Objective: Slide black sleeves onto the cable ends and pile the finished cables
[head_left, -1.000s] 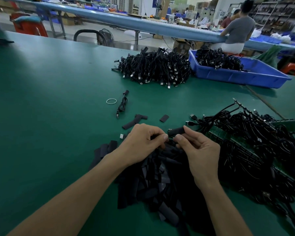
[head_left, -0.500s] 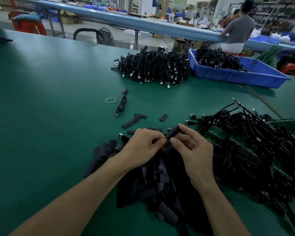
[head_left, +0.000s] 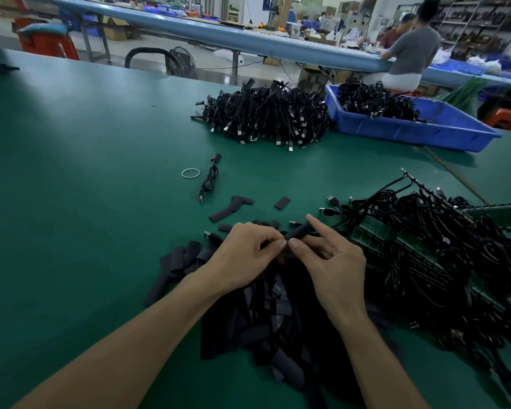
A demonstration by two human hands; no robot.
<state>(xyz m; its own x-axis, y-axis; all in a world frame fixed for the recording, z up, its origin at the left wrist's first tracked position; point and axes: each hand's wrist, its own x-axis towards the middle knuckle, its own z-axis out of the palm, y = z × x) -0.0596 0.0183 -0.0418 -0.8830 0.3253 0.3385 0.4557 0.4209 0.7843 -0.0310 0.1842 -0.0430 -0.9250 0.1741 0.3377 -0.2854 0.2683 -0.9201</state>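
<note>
I am pinching one black sleeve [head_left: 300, 230] between the thumb and first finger of my right hand [head_left: 334, 267]. The sleeve is sticking up and away from me, just above the heap of loose sleeves [head_left: 266, 320]. My left hand [head_left: 245, 255] is curled, with its fingertips pressing together right at the sleeve's near mouth. I think it is pinching the cable end there, but the fingers are hiding the plug, so I cannot tell for sure.

To do this well, I am trying to line the plug up straight with the sleeve's mouth. I am squeezing the sleeve softly so the flat tube is popping open. Then I am pushing with the left and pulling with the right, slowly, so nothing is bunching up.

The unsleeved cables [head_left: 440, 246] are lying in a tangle to my right. The finished pile [head_left: 266, 116] is sitting well away across the green table [head_left: 86, 172], beside the blue tray [head_left: 410, 134].
</note>
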